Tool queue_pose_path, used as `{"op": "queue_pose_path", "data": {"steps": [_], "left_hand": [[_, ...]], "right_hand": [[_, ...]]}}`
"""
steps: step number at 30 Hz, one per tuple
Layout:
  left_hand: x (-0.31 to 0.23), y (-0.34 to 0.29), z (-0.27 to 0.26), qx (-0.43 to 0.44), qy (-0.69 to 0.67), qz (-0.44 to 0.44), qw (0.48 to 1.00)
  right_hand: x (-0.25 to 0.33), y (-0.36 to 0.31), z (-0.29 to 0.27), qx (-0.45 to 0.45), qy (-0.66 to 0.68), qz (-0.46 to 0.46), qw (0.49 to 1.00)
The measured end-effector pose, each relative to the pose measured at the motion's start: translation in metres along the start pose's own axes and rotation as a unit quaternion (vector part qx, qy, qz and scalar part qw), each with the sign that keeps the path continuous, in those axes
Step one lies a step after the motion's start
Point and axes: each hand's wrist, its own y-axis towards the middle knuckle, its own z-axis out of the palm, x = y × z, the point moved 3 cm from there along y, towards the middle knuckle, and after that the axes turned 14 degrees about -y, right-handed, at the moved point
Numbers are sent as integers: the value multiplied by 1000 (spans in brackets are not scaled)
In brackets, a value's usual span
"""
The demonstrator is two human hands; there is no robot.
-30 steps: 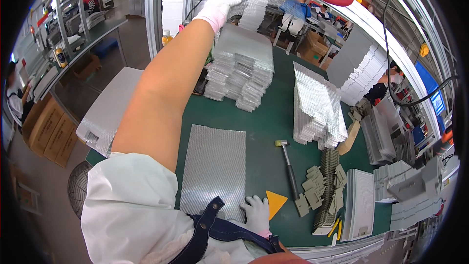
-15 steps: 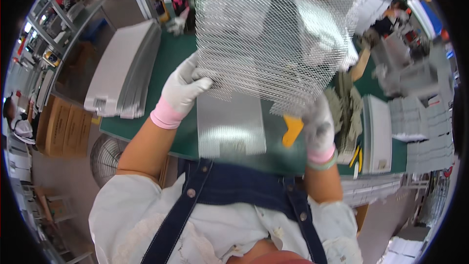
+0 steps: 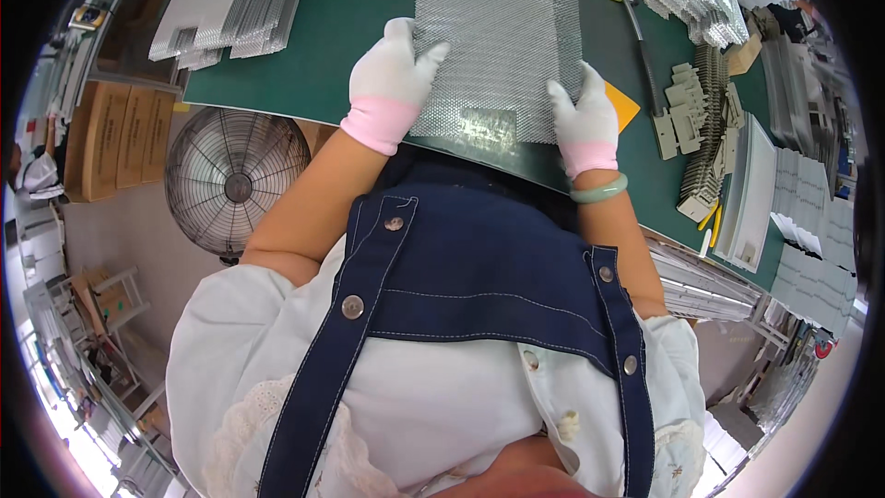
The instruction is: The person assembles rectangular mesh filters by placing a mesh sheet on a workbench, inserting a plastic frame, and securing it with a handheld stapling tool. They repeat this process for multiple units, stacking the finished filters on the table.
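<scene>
Metal mesh sheets (image 3: 489,46) lie flat in front of me on the green table, one partly overlapping another that shows along the right side. The near edge has a rectangular notch. My left hand (image 3: 392,74), in a white glove with a pink cuff, rests at the left edge, its thumb stretched over the mesh. At the right edge is my right hand (image 3: 585,120), gloved the same way, with thumb and fingers apart. Both hands look open, squared against the sides. Just beyond the right hand, a yellow-orange flat piece (image 3: 622,106) lies partly hidden.
A stack of sheets (image 3: 235,0) stands at the far left of the green table (image 3: 350,0). To the right lie a hammer (image 3: 639,41), a row of beige plastic parts (image 3: 705,129), yellow-handled pliers (image 3: 712,217) and more stacked sheets (image 3: 749,194). A floor fan (image 3: 238,186) stands left below.
The raised mesh has come down onto the table, lying over the sheet there. Both hands have lowered to its sides and spread their fingers. My view has tilted downward.
</scene>
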Motion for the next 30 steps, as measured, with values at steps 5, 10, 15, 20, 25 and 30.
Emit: {"op": "queue_pose_path", "data": {"steps": [5, 10, 15, 20, 25, 30], "left_hand": [[14, 7, 15, 59, 36, -51, 996], [24, 10, 27, 85, 91, -84, 989], [14, 15, 26, 126, 105, -158, 974], [14, 11, 30, 109, 112, -151, 976], [14, 14, 29, 113, 115, -147, 976], [16, 16, 30, 113, 116, -153, 975]], "right_hand": [[0, 4, 21, 97, -78, 36, 992], [2, 7, 30, 125, -127, 26, 984], [1, 10, 32, 133, -143, 22, 981], [0, 6, 34, 123, -131, 21, 983], [4, 11, 30, 155, -137, 30, 978], [2, 14, 29, 167, -127, 26, 977]]}}
